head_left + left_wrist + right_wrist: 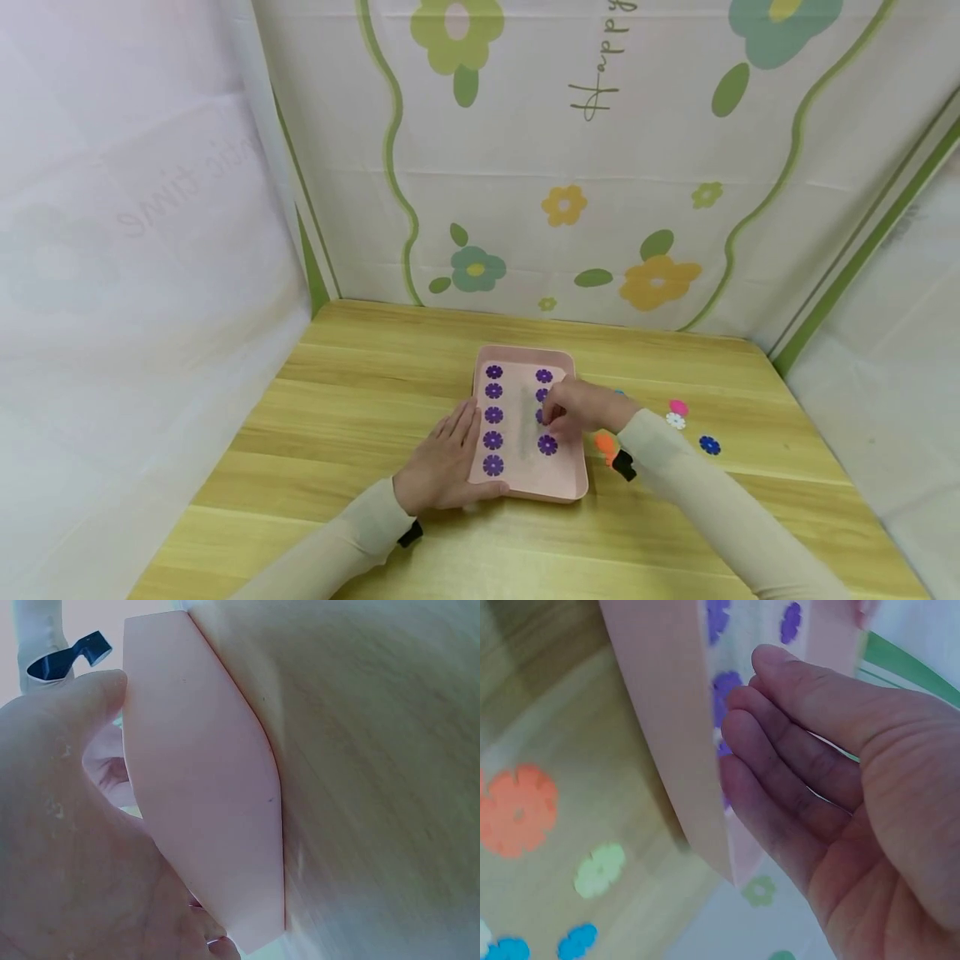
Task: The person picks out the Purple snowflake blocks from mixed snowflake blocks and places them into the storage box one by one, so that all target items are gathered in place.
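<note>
A shallow pink tray (525, 357) lies on the table with two columns of purple flower-shaped discs (492, 440) on its bottom. My left hand (444, 467) rests against its left side, fingers straight along the wall and thumb along the front corner. In the left wrist view the thumb tip touches the rim of the tray (202, 750). Over the right column is my right hand (817, 772), fingers bent and thumb tip close to the index finger. Its fingertips are right by a purple disc (726, 694); I cannot tell whether they pinch one.
Right of the tray lie loose flower-shaped discs: orange (604, 444), pink (678, 407), white (676, 421) and dark blue (709, 445). The right wrist view adds a light green disc (600, 870) and blue ones (577, 941). Printed cloth (510, 167) hangs behind the wooden table (360, 375).
</note>
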A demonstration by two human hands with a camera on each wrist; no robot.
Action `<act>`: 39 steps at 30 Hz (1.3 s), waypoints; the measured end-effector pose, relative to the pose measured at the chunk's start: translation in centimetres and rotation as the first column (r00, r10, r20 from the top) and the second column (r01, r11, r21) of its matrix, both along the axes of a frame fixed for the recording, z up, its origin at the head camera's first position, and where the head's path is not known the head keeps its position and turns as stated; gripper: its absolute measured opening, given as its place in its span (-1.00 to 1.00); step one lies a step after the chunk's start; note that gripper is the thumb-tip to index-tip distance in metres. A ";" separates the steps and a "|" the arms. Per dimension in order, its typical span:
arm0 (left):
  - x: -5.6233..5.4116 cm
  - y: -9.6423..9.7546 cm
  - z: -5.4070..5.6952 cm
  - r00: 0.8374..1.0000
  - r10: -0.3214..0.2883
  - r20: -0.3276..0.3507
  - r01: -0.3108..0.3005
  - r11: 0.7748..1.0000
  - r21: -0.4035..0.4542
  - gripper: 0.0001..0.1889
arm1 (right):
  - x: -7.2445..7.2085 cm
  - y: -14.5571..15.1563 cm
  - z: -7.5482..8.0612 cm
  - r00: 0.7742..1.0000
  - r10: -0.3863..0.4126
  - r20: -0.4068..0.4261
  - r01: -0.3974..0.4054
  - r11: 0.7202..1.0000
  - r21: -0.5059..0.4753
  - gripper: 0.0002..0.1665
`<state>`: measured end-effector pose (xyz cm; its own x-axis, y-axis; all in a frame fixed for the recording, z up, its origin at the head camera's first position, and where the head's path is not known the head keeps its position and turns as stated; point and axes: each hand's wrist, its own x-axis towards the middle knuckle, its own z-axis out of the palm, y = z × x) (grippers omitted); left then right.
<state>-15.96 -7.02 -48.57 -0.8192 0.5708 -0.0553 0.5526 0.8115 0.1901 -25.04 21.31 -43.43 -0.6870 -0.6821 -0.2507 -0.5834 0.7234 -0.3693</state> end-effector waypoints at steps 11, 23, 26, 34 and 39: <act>0.3 0.1 1.2 0.999 0.001 0.043 -0.001 1.000 0.023 0.25 | 1.3 4.1 3.8 0.998 0.010 -0.068 -0.010 1.000 -0.010 -0.88; 0.2 0.0 0.9 1.000 -0.010 0.023 0.009 0.999 0.045 0.26 | 4.9 11.7 5.0 0.984 -0.143 -0.105 0.138 0.989 -0.052 -0.67; 0.2 -0.1 1.0 1.000 -0.010 0.027 0.009 0.999 0.045 0.26 | 5.9 13.6 4.8 0.971 -0.207 -0.118 0.201 0.978 -0.060 -0.60; 0.1 -0.2 0.1 1.000 -0.017 -0.008 0.017 0.999 0.051 0.26 | 7.9 17.3 2.6 0.912 -0.373 -0.171 0.354 0.926 -0.130 -0.48; -0.1 -0.2 -0.6 1.000 -0.007 -0.012 0.008 0.999 0.051 0.27 | 8.4 18.5 0.1 0.872 -0.452 -0.186 0.418 0.887 -0.196 -0.42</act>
